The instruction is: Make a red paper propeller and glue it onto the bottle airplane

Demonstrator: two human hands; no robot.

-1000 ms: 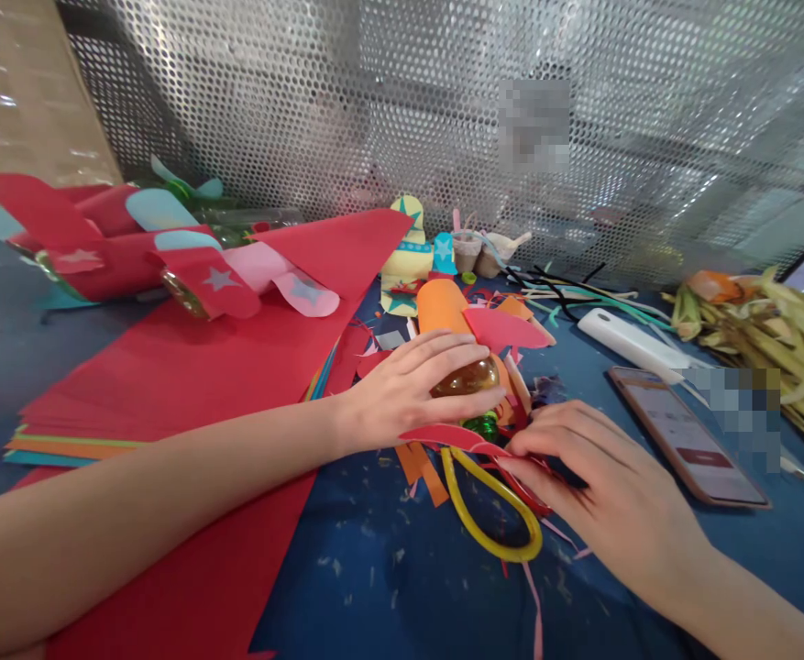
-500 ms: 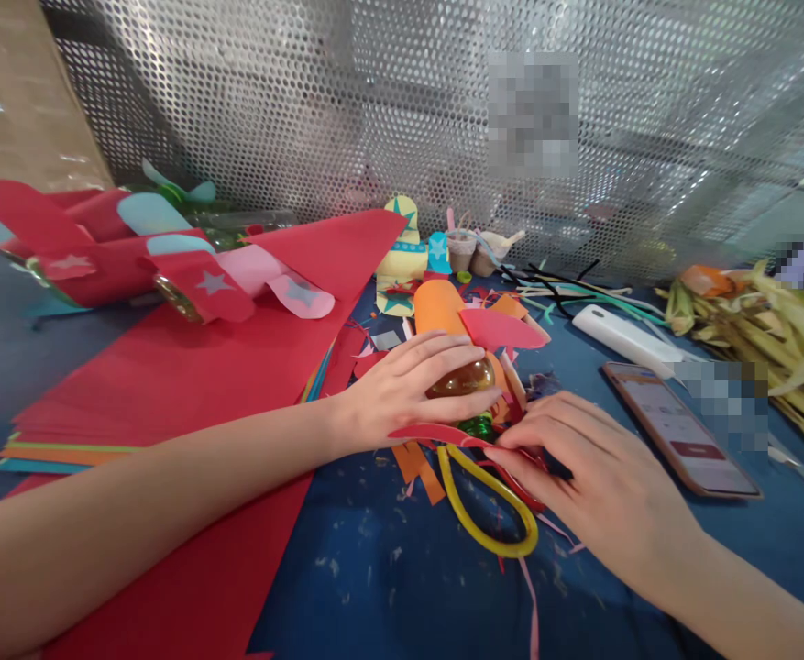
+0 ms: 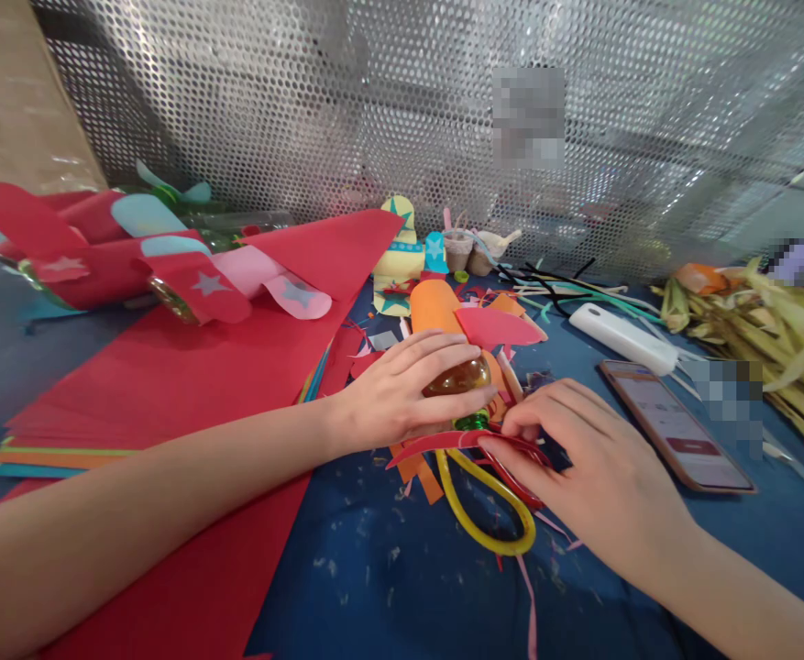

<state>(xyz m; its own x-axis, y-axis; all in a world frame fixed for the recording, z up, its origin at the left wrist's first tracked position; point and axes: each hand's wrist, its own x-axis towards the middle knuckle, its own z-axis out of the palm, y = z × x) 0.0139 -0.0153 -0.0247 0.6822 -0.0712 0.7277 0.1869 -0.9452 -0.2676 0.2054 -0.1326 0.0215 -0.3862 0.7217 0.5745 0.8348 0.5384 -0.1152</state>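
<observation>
An orange paper-wrapped bottle (image 3: 435,308) with a green cap (image 3: 471,421) lies on its side, with a pink paper fin on it. My left hand (image 3: 412,385) is closed over the bottle's clear brown end. Between the thumb and fingers of my right hand (image 3: 573,445) is a curved red paper strip (image 3: 435,444), held against the cap. Yellow-handled scissors (image 3: 488,541) lie just below, their red inner part partly under my right hand.
Red paper sheets (image 3: 168,385) and red paper-and-bottle planes (image 3: 99,252) are at left. A phone (image 3: 677,426), a white glue gun (image 3: 622,339) and dry husks (image 3: 779,339) lie at right. Paper scraps surround the bottle; a perforated metal panel (image 3: 270,101) stands behind.
The red strip has tilted slightly and its left end sits lower. My right fingers have shifted a little around it. My left hand stays on the bottle.
</observation>
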